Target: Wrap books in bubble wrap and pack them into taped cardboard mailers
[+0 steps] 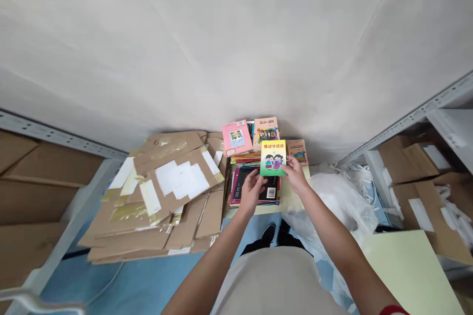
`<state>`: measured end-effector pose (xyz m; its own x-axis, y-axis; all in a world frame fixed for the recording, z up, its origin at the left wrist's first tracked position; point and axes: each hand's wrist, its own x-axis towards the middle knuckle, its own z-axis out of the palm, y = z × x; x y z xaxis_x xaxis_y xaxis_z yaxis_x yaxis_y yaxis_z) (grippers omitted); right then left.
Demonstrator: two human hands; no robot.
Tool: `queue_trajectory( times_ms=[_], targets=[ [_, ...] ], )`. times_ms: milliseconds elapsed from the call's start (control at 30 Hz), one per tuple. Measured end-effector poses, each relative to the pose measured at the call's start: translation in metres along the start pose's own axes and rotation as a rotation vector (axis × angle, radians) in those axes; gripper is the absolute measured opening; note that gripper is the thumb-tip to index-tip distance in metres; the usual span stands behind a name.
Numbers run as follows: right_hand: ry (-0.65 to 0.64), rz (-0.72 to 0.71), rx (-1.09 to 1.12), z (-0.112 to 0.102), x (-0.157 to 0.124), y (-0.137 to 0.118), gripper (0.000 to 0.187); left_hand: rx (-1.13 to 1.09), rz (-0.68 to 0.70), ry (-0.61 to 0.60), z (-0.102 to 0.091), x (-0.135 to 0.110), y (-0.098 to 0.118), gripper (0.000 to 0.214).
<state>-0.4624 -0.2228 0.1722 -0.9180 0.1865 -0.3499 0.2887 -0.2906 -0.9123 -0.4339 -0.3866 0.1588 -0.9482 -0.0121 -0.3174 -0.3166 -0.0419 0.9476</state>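
Yellow-and-green book (273,155) pinched at right edge by right hand (295,175), left hand (253,191) placed at lower left corner, grip there undetermined, black book (272,182) seen below.

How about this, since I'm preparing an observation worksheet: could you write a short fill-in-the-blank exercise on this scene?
1. The right hand holds a small book whose cover is green at the bottom and ____ at the top.
2. The left hand is at that book's lower ____ corner.
3. The cover shows ____ cartoon children.
4. From the person's viewpoint, the flattened cardboard lies to the ____ of the book stacks.

Missing words: yellow; left; two; left.
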Motion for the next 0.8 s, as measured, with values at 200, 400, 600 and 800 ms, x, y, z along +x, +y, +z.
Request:
queue_trajectory(
  times_ms=[200, 400, 600, 800],
  targets=[
    [0.162, -0.086, 0.072, -0.012, -0.098, 0.023, 0.036, -0.158, -0.098, -0.198, -0.013, -0.051, -0.010, 0.058],
    [0.409, -0.156, 0.141, -0.034, -0.170, 0.051, 0.033, -0.089, -0.104, -0.408, 0.000, -0.073, -0.027, 0.044],
    [0.679, -0.188, 0.201, -0.080, -0.240, 0.056, 0.035, 0.014, -0.179, -0.752, 0.042, -0.100, -0.045, 0.040],
    [0.991, -0.260, 0.313, -0.136, -0.319, 0.054, 0.058, 0.162, -0.189, -1.079, 0.094, -0.145, -0.058, 0.038]
  ],
)
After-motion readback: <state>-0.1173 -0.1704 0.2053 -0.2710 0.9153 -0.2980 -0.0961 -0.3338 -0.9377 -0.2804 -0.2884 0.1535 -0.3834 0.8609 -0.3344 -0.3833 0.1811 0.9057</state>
